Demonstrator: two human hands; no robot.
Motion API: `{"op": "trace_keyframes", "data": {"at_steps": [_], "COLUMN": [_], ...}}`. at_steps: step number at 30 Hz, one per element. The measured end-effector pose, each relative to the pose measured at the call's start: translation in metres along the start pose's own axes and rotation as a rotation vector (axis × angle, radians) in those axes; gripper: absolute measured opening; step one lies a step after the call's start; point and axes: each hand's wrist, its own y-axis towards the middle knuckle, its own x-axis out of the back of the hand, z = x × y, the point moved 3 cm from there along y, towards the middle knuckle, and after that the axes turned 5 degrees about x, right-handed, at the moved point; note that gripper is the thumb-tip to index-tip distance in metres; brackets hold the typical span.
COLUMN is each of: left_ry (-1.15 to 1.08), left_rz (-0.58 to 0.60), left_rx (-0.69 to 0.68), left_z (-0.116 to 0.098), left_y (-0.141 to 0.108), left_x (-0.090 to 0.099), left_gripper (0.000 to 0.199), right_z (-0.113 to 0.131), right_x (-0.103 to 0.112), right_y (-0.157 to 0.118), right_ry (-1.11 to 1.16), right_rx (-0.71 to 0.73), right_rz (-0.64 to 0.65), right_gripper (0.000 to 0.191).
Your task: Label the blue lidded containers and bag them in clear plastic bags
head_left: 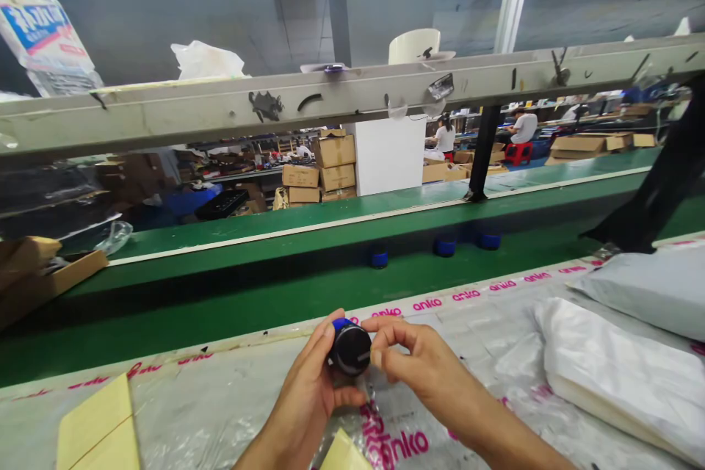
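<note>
My left hand (311,385) is wrapped round a small round black-and-blue piece (352,350), its black face tilted up toward me with a small light mark near the edge. The blue part shows along its upper left side. At the right edge of this piece is my right hand (416,360), thumb and forefinger pinched close together. Whatever those fingertips hold, if anything, is too small to make out. Below the hands lies a yellow paper piece (345,453), partly cut off by the lower border.
Several similar pieces, such as a blue one (380,258), stand on the green conveyor belt (264,286). White plastic packs (617,367) lie on the right of the film-covered table (220,411); yellow pads (99,426) lie left. A metal shelf beam (352,92) crosses overhead. People sit far behind.
</note>
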Motion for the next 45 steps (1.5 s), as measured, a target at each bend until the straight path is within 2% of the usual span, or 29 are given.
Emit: {"op": "trace_keyframes", "data": {"at_steps": [7,14,22,31,39,45], "left_ry": [-0.028,-0.069,-0.079,-0.057,-0.055,-0.035], "left_rz": [0.026,0.068,0.036,0.014,0.045,0.024], "left_rx": [0.0,0.003,-0.011,0.003,0.005,0.007], "left_z": [0.003,0.007,0.007,0.01,0.011,0.01], "left_y": [0.002,0.005,0.001,0.004,0.007,0.006], "left_x": [0.0,-0.003,-0.01,-0.006,-0.005,-0.007], "left_gripper": [0.044,0.041,0.046,0.042,0.042,0.04], "right_z": [-0.003,-0.006,-0.008,-0.008,-0.01,-0.009], "right_x": [-0.004,-0.002,-0.001,-0.001,0.002,0.003], "right_y": [0.003,0.003,0.004,0.005,0.004,0.002], "right_ry": [0.013,0.05,0.061,0.055,0.046,0.037], "right_rx": [-0.018,0.044,0.071,0.124,0.116,0.078], "right_rz": [-0.035,-0.073,-0.087,-0.087,-0.092,-0.065], "right_gripper": [0.014,0.009,0.008,0.009,0.01,0.008]}}
